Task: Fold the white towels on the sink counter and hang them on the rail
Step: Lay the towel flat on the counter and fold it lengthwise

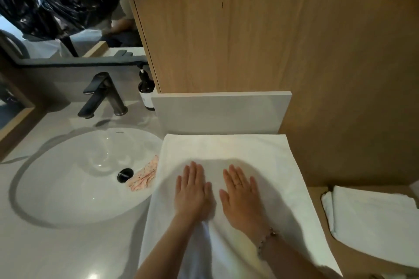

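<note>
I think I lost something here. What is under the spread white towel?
A pink speckled cloth sticks out from beneath the white towel's left edge, into the sink. The rest of the cloth and the counter below are covered, so nothing more can be told.

The left hand [192, 192] and left forearm [163, 253] are bare all the way to the near edge of the view. The right hand [242, 197] wears a thin, pale ring [238, 184] low on one of its middle fingers; which finger exactly is hard to tell. Round the right wrist sits a slim bracelet [266, 236] of small beads, some pale and glinting, some darker, strung close in a single row. The right forearm [292, 260] is likewise bare to the near right edge.
</note>
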A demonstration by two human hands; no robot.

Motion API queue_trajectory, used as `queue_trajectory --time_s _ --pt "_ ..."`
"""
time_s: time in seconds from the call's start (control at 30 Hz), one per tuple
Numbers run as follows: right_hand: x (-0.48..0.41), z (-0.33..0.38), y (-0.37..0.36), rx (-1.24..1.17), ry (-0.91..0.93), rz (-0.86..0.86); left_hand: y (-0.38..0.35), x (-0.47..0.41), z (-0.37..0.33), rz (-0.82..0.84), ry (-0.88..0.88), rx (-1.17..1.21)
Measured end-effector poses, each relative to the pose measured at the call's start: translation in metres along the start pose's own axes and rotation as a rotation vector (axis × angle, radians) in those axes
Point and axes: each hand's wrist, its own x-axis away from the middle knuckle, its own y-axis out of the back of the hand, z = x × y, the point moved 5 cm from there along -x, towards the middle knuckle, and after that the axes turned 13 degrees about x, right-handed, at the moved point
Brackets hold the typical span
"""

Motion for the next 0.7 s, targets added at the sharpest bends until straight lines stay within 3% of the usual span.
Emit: queue_trajectory --time_s 0.33,0.57,0.7 --pt "0.010 -0.090 0.001 0.005 -0.046 0.023 0.010 0.004 0.013 -0.042 -0.038 0.019" --pt "0.024 -0.058 0.019 0.037 -0.088 0.023 0.010 0.050 0.023 -0.045 0.118 -0.065" --pt "0.062 0.011 0.017 -0.053 0.078 0.006 0.001 0.081 0.004 -0.077 0.046 -0.054"
